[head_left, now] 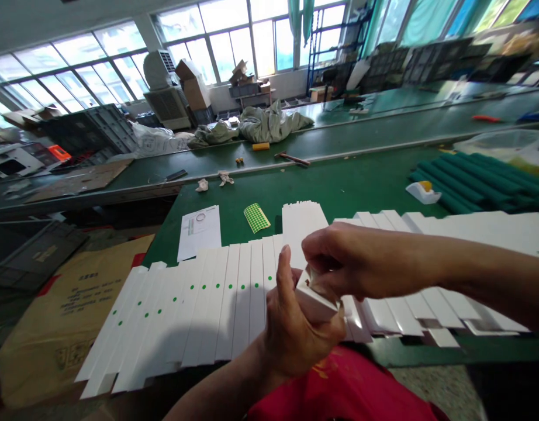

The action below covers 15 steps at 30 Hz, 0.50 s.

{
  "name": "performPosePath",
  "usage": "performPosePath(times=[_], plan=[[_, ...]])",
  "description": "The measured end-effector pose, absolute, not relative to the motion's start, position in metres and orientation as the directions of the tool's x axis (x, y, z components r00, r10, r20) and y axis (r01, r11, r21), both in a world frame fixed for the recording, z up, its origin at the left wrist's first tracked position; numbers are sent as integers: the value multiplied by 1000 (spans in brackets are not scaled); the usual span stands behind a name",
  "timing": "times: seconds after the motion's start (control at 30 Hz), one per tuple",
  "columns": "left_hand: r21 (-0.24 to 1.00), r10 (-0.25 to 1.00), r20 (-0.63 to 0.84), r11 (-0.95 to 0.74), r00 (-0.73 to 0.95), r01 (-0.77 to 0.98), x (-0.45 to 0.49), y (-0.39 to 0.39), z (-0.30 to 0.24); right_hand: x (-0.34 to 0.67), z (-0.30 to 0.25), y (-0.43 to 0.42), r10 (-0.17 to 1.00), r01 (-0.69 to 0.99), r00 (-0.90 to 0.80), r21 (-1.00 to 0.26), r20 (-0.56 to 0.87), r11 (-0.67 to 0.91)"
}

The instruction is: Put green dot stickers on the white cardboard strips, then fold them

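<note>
My left hand (291, 327) is wrapped round a narrow white carton (315, 305), its end turned up toward me and the thumb raised alongside. At that end, the curled fingers of my right hand (346, 257) are pressed together in the carton's opening; what they pinch is hidden. Beneath both hands, a row of long white cartons (221, 310) lies side by side, several with a small green dot sticker. Just beyond my hands stands a stack of white cartons (302, 219). More white cartons (484, 245) spread out under my right forearm.
A sheet of green dot stickers (256, 218) and a printed paper (200, 233) lie on the green table (352, 181). Green tubes (484, 181) and a tape dispenser (422, 191) sit to the right. Farther back are a hammer (293, 158) and crumpled sacking (272, 124).
</note>
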<state>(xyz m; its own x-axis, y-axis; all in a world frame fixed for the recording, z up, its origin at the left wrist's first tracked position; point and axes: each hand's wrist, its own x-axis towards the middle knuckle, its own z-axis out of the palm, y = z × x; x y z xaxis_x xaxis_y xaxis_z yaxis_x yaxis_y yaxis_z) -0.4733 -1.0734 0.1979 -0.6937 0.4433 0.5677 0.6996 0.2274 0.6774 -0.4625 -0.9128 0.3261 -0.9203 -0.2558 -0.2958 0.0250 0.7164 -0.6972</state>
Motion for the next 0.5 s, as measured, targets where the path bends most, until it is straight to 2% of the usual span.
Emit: performPosePath(times=[0.1,0.17,0.3,0.37,0.5], plan=[[674,422,586,220,-692,705,-471,-1074,195,-459,323,-911,-306,159,-874,-817,-378,554],[680,399,579,245,-711,691,-470,-1074,193,-458,322,-911,-313,206,-867,-851,-387,483],[690,390,569,253,-724,678,-469,-1074,191,-458,320,-909,-258,209,-893,-849,-367,485],[698,403,556,249,-727,672,-469,-1075,191,-457,316,-909,-268,215,-892,-864,-363,456],[768,457,444,249,-770,590,-469,-1078,197,-455,299,-913,-286,281,-905,-948,-314,150]])
